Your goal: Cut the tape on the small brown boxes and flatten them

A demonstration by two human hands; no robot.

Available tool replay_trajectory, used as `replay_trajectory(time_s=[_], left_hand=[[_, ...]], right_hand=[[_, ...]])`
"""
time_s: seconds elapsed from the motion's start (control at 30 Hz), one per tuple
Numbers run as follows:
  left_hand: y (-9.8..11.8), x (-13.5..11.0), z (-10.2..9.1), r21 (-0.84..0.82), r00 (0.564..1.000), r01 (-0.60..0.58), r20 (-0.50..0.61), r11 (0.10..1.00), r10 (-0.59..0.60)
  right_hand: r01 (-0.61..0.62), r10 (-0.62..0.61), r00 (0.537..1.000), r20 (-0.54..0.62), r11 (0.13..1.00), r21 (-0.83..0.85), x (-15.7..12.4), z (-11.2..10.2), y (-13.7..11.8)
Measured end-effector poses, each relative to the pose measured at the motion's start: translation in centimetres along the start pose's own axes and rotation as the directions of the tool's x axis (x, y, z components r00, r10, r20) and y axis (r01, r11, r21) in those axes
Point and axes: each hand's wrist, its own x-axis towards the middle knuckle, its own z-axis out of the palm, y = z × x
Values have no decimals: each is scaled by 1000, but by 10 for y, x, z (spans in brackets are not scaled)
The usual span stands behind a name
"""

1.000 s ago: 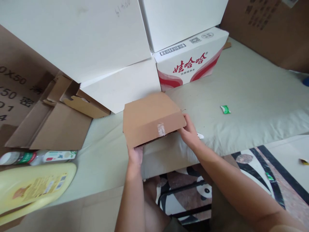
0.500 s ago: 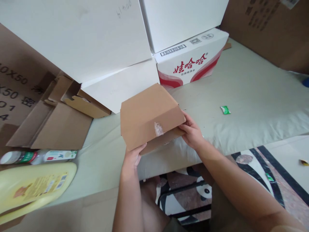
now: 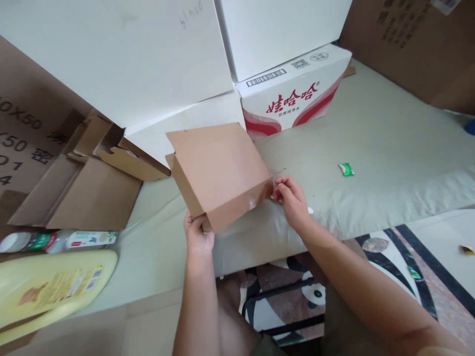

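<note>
A brown cardboard box (image 3: pixel 222 168) is held tilted above the pale green sheet. Its far-left side flap sticks out, and a small shiny patch of clear tape (image 3: pixel 252 202) shows on its front face. My left hand (image 3: pixel 199 236) is closed around the box's lower left corner, thumb on the near side. Just beside the right front corner is my right hand (image 3: pixel 291 198), its fingers curled and pressed together. What those fingers hold, if anything, is too small to make out, and whether they touch the box is unclear.
White cartons (image 3: pixel 297 96) stand behind the box. Folded cardboard (image 3: pixel 94 195), a plastic bottle (image 3: pixel 55 241) and a yellow jug (image 3: pixel 59 282) lie to the left. A small green packet (image 3: pixel 346 169) rests on the sheet (image 3: pixel 389 148) at right.
The box has turned and tipped, so its left side and flap now show. My right hand has come off its right edge and curled up; my left hand has stayed on the lower left corner.
</note>
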Motion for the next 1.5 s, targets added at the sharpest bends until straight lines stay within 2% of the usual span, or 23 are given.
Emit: replay_trajectory(time_s=[0.1, 0.2, 0.27, 0.37, 0.47, 0.63, 0.8, 0.87, 0.93, 1.03, 1.1, 1.2, 1.3, 1.4, 1.5], left_hand=[[-2, -1, 1, -16, 998, -34, -46, 999, 33], [-3, -3, 5, -10, 997, -68, -46, 998, 68], [-4, -6, 8, 9, 996, -83, -30, 997, 83], [-7, -11, 13, 41, 993, -118, 2, 992, 118], [-10, -17, 16, 50, 994, -102, 48, 993, 100], [-15, -21, 18, 46, 996, 30, 85, 999, -34], [-15, -15, 11, 49, 996, 12, 83, 999, -16], [-12, -11, 6, 28, 997, 3, 76, 1000, -5], [-8, -8, 2, 4, 997, 11, 72, 1000, -11], [-4, -7, -4, -15, 998, 26, 61, 1000, -25], [-3, -6, -6, -17, 998, 41, 52, 999, -40], [-2, -6, -8, -14, 996, 68, 53, 998, -67], [-2, -6, -8, -7, 994, 76, 85, 997, -75], [-1, -6, -7, 0, 991, 87, 101, 996, -87], [0, -7, -5, 0, 991, 100, 90, 995, -99]], right_hand=[[139, -124, 984, 124, 983, -118, -6, 3, 1], [369, -287, 915, 286, 880, -298, -13, 5, -1], [479, -346, 862, 371, 794, -373, -17, 5, -2], [548, -366, 824, 432, 709, -443, -20, 6, 0], [558, -357, 821, 444, 665, -496, -21, 9, 5], [511, -390, 859, 330, 655, -557, -19, 12, 11], [476, -413, 877, 247, 671, -568, -13, 7, 10], [420, -367, 906, 210, 718, -555, -10, 4, 10], [333, -287, 943, 168, 800, -499, -8, 3, 11], [189, -153, 978, 141, 934, -302, -7, 4, 13], [130, -104, 983, 154, 976, -174, -7, 5, 13], [78, -68, 987, 143, 995, -65, -5, 5, 12], [2, -1, 997, 71, 1000, -3, -2, 2, 11], [-65, 64, 998, 14, 998, 20, 0, 0, 11], [-111, 111, 994, 13, 994, 14, -1, 0, 9]])
